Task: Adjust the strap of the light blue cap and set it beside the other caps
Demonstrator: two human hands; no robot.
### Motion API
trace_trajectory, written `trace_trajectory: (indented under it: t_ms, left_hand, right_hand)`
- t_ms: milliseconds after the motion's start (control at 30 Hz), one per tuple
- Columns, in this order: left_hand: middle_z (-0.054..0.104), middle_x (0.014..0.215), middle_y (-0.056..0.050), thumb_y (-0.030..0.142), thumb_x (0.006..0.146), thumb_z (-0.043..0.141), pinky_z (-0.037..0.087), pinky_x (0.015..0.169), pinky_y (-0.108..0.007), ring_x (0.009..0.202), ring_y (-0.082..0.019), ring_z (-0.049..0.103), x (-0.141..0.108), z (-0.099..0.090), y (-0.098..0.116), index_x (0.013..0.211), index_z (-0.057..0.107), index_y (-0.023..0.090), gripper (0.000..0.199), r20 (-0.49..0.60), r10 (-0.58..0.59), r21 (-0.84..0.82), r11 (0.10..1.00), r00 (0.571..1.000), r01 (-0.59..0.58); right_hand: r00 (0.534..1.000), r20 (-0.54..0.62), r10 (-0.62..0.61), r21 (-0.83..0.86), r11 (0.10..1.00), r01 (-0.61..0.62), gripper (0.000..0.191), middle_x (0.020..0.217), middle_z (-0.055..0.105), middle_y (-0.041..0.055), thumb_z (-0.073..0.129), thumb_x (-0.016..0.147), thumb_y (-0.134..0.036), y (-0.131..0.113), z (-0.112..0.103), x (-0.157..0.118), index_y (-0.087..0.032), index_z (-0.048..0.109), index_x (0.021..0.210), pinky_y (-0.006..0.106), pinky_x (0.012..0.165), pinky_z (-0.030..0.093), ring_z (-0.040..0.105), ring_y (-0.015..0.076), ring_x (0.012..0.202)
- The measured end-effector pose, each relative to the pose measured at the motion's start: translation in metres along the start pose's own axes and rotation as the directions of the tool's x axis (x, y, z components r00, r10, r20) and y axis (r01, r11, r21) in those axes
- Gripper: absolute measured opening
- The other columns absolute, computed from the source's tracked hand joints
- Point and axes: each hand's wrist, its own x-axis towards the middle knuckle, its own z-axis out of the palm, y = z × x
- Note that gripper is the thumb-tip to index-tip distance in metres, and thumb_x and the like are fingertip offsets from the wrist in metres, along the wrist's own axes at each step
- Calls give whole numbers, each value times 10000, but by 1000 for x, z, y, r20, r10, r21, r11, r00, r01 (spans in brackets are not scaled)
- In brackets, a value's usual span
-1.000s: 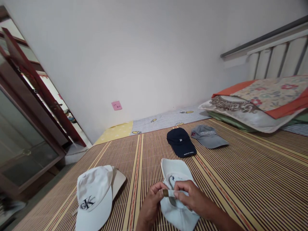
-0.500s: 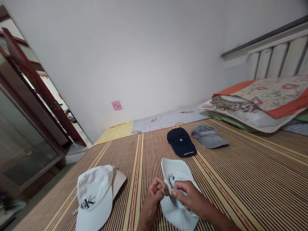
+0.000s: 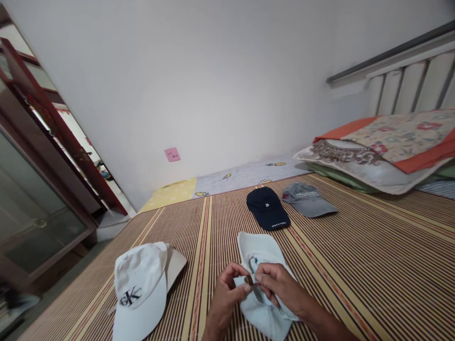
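A pale, whitish-blue baseball cap (image 3: 263, 245) lies on the striped mat with its brim pointing away from me. Over its back opening, my left hand (image 3: 224, 292) pinches the strap near a small brownish buckle (image 3: 249, 280); a pale strap end sticks out by the fingers. From the other side, my right hand (image 3: 283, 285) grips the same strap close to the buckle, its fingertips nearly meeting the left ones. Both hands are closed, and they partly hide the strap and the cap's back.
To the left, a white cap with black letters (image 3: 140, 277) overlaps a beige cap (image 3: 177, 265). Beyond my hands lie a navy cap (image 3: 265, 208) and a grey cap (image 3: 309, 201) on the striped mat (image 3: 355, 265). Stacked pillows (image 3: 387, 147) sit at the far right, below a radiator (image 3: 412, 87).
The buckle has shifted slightly right and turned between my fingers. A pale strap end now shows by my left hand. My right hand has moved its grip a little.
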Motion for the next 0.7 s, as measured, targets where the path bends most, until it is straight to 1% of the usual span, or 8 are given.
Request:
trace_trajectory:
  t_ms: [100, 200, 333, 433, 533, 600, 700]
  left_hand:
    - [664, 778, 11, 371, 637, 935, 406, 644, -231, 697, -121, 542, 0, -1, -5, 847, 703, 181, 366, -40, 31, 21, 999, 999, -31]
    - [683, 782, -4, 394, 652, 928, 426, 674, -246, 728, -140, 568, 0, -1, -7, 841, 735, 176, 347, -57, 47, 45, 998, 997, -44]
    - [711, 836, -37, 445, 726, 882, 436, 716, -261, 784, -162, 594, -2, 0, -3, 907, 782, 165, 348, -45, 31, 67, 997, 999, -28]
    - [702, 813, -35, 476, 773, 842, 419, 688, -255, 739, -147, 584, -4, 3, -1, 962, 774, 168, 368, -22, 6, 57, 998, 1000, -5]
    - [691, 799, -16, 489, 771, 840, 390, 642, -242, 682, -131, 564, -4, 4, -3, 985, 713, 189, 390, 16, -21, 1, 1000, 1000, 21]
    - [684, 793, -17, 472, 755, 857, 383, 646, -235, 688, -127, 556, -3, 3, -4, 923, 691, 174, 380, 31, -33, -10, 999, 999, 33]
    - [656, 751, -12, 466, 745, 863, 356, 627, -228, 662, -115, 520, -1, 0, -5, 831, 676, 155, 373, 27, -43, 5, 999, 999, 43]
  right_hand:
    - [1000, 22, -3, 18, 1000, 3, 444, 514, 520, -71, 705, 844, -577, 0, 2, -1, -203, 528, 682, 195, 387, 249, 365, 58, 377]
    - [998, 64, -19, 44, 999, 17, 485, 535, 531, -62, 695, 846, -626, -1, 4, -3, -199, 529, 688, 197, 405, 268, 375, 59, 394]
    - [994, 106, -41, 68, 997, 34, 528, 561, 554, -46, 660, 863, -682, -2, 6, -3, -197, 523, 706, 204, 426, 296, 389, 60, 404]
    - [992, 114, -62, 47, 997, 57, 538, 578, 584, -30, 657, 876, -683, 0, 6, -2, -188, 533, 706, 209, 432, 289, 415, 59, 398]
    - [990, 121, -71, 9, 997, 71, 522, 592, 611, -17, 654, 895, -659, -2, 4, -2, -177, 559, 717, 210, 432, 281, 441, 61, 398]
    - [988, 138, -67, -38, 997, 73, 491, 610, 639, -6, 644, 910, -627, -7, -1, -4, -170, 585, 742, 210, 443, 297, 458, 65, 407]
    - [986, 162, -29, -102, 994, 46, 365, 741, 709, 21, 716, 876, -513, -19, -13, -9, -154, 657, 848, 214, 511, 402, 543, 82, 491]
